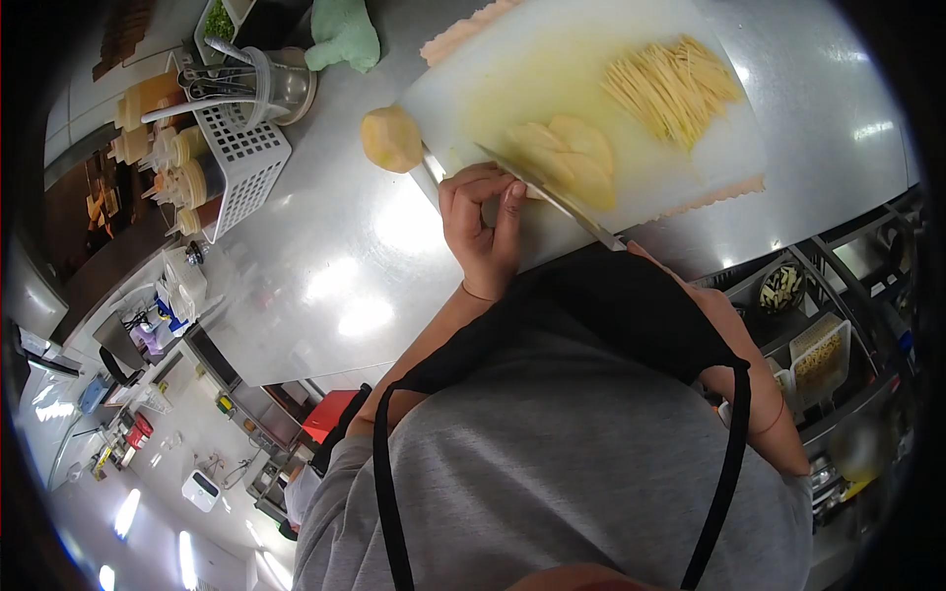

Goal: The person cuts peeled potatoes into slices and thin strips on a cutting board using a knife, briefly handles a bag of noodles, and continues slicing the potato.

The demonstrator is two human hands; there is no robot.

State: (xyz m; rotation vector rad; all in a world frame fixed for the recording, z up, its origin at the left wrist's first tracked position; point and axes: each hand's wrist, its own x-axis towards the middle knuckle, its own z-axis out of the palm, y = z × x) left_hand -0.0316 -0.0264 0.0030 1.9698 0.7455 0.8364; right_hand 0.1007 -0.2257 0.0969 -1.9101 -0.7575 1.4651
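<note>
My right hand [655,258], partly hidden by the apron, is closed on the handle end of a kitchen knife [567,205]. Its blade slants across the near part of a white cutting board [552,39]. Against the blade, my left hand [483,222] rests on the board with fingers curled and pressed down; what lies under them is mostly hidden. Just beyond the knife, flat potato slices [581,148] overlap in a pile. Thin potato sticks [675,89] are heaped at the board's right. Left of the board sits a whole peeled potato [391,140], near a narrow metal strip [434,165].
A steel counter [296,236] carries the board, with a pinkish cloth [714,197] showing beneath it. At left stand a white basket [246,163] of sauce bottles and a clear tub [286,84] with utensils. A green cloth [343,34] lies behind. Food containers [818,360] sit lower right.
</note>
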